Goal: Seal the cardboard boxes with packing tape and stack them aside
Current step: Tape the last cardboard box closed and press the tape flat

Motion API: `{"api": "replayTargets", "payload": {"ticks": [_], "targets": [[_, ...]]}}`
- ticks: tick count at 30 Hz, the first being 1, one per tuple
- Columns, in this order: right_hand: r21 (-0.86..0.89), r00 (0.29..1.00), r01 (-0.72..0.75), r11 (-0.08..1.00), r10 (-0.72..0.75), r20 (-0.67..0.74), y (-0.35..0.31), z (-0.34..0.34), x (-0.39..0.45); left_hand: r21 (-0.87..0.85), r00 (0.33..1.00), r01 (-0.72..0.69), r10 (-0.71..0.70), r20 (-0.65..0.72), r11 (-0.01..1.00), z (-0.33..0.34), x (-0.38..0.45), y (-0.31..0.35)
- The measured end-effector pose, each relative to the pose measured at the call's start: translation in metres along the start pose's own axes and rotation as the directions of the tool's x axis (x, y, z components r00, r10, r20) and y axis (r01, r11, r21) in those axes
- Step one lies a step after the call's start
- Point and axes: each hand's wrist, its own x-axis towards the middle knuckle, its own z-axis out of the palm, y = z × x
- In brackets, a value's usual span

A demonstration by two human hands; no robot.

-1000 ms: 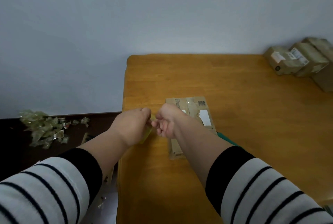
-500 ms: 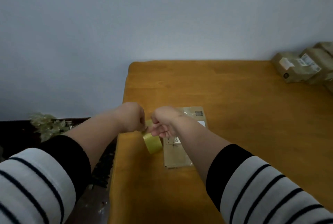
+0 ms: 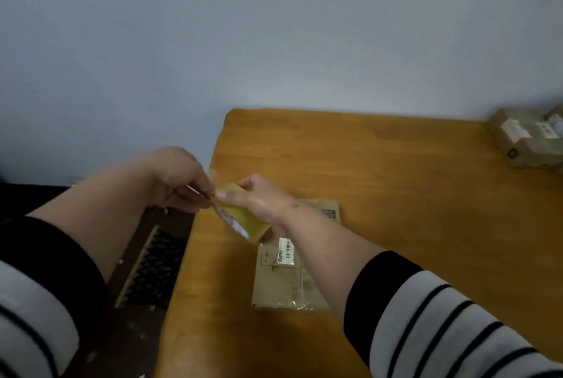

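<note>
Plainly, right hand [image 3: 259,198] grips tape roll [image 3: 243,219]; left hand [image 3: 179,179] pinches its end (box [image 3: 292,280] label unreadable).

A wooden counter [image 3: 396,170] with an orange-brown top stands against a pale wall, its rounded far-left corner in view. A flat cardboard box [image 3: 289,274] bearing a barcode label lies directly on it near the left edge, partly hidden by a forearm. Far to the right of that box, at the frame's edge, a cluster of labelled cardboard boxes [image 3: 527,137] rests on the same surface.
</note>
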Motion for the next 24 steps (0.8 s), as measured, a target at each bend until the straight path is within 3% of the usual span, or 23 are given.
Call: {"api": "replayTargets", "payload": {"ticks": [4, 10, 16, 19, 24], "targets": [[-0.127, 1.0, 0.023, 0.992, -0.023, 0.003, -0.012, -0.041, -0.004, -0.087, 0.995, -0.022, 0.03, 0.091, 0.996, 0.016, 0.001, 0.008], [-0.347, 1.0, 0.028, 0.938, -0.031, -0.002, -0.01, -0.095, -0.022, -0.371, 0.972, 0.096, -0.007, 0.233, 0.924, 0.048, 0.007, 0.012], [-0.339, 0.998, 0.061, 0.939, -0.053, 0.033, 0.012, -0.128, -0.04, -0.444, 0.93, 0.22, -0.049, 0.365, 0.868, 0.077, 0.011, 0.024], [-0.316, 0.998, 0.063, 0.947, -0.055, 0.032, 0.021, -0.143, -0.045, -0.408, 0.922, 0.212, -0.043, 0.385, 0.888, 0.088, 0.012, 0.028], [-0.214, 0.998, 0.043, 0.976, -0.032, 0.056, 0.034, -0.171, -0.056, -0.489, 0.915, 0.212, 0.004, 0.403, 0.846, 0.095, 0.015, 0.033]]}}
